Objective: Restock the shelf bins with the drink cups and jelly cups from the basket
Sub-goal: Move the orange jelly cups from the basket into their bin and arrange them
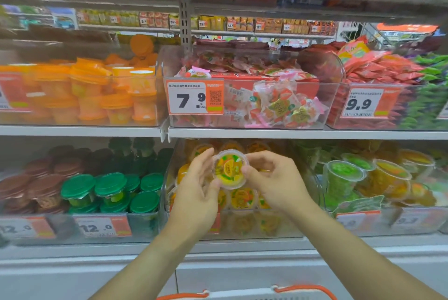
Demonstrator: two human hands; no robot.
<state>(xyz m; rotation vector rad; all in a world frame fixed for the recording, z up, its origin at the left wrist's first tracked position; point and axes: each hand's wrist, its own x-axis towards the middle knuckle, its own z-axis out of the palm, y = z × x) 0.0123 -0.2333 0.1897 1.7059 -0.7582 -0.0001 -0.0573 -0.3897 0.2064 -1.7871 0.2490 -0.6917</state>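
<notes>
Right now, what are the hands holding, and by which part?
One orange jelly cup, lid facing the camera, held by its rim: left hand on its left edge, right hand on its right.

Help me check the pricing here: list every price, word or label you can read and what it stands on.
"7.9": orange tag on the middle upper bin.
"9.9": tag on the upper right bin.
"12.0": tag below the green-lidded cups.
"12.0": tag at lower left, blurred.
Chinese lines, far-shelf tags, lower right tags, jelly cup lid: unreadable.
</notes>
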